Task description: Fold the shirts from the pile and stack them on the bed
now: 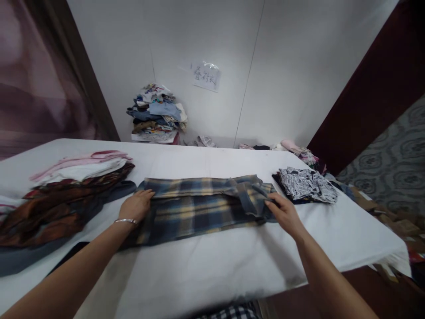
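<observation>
The plaid shirt is lying across the middle of the frame, already narrowed into a long strip; its right end is bunching, not yet flat. The right hand is pinching that end. The left hand is covering the other; I can't tell whether its fingers are gripping. Clothes are lying heaped at left, a patterned garment at right.
</observation>
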Demonstrator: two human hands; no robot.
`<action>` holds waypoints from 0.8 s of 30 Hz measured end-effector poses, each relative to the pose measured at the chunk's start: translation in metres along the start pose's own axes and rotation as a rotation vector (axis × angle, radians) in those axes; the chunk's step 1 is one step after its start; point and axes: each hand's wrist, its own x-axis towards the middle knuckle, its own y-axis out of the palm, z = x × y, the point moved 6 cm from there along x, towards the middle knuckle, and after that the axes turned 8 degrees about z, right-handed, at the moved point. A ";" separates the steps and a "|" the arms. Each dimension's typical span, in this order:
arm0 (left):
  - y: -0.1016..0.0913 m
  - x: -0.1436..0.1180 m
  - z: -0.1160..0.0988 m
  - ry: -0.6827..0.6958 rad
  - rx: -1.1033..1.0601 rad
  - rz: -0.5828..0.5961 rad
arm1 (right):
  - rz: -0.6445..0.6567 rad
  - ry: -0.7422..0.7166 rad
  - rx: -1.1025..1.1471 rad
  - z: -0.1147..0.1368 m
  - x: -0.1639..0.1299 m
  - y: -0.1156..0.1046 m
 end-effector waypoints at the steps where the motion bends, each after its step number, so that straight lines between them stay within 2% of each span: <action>1: -0.001 -0.001 0.002 -0.001 0.001 -0.021 | 0.009 0.044 0.072 0.004 -0.005 -0.007; 5: 0.009 -0.006 0.008 0.013 -0.040 -0.070 | 0.069 0.219 0.320 -0.003 -0.030 -0.016; 7: 0.015 -0.009 0.009 0.016 -0.060 -0.074 | 0.038 0.271 0.359 -0.016 -0.040 -0.016; 10: 0.017 -0.011 0.008 0.018 -0.047 -0.042 | 0.088 0.351 0.330 -0.035 -0.049 -0.006; 12: 0.014 -0.012 0.005 0.027 -0.024 -0.034 | 0.108 0.319 0.252 -0.037 -0.049 -0.003; 15: 0.007 -0.016 0.001 0.052 -0.015 -0.069 | 0.007 0.169 0.132 -0.026 -0.045 -0.010; 19: 0.010 -0.022 -0.001 0.063 -0.027 -0.059 | -0.091 0.002 0.173 -0.006 -0.031 -0.018; 22: 0.006 -0.024 -0.007 0.034 -0.050 -0.021 | -0.064 -0.024 0.228 0.009 -0.004 -0.013; 24: -0.005 -0.022 -0.020 0.043 -0.143 -0.035 | 0.042 -0.011 0.311 0.021 0.025 0.003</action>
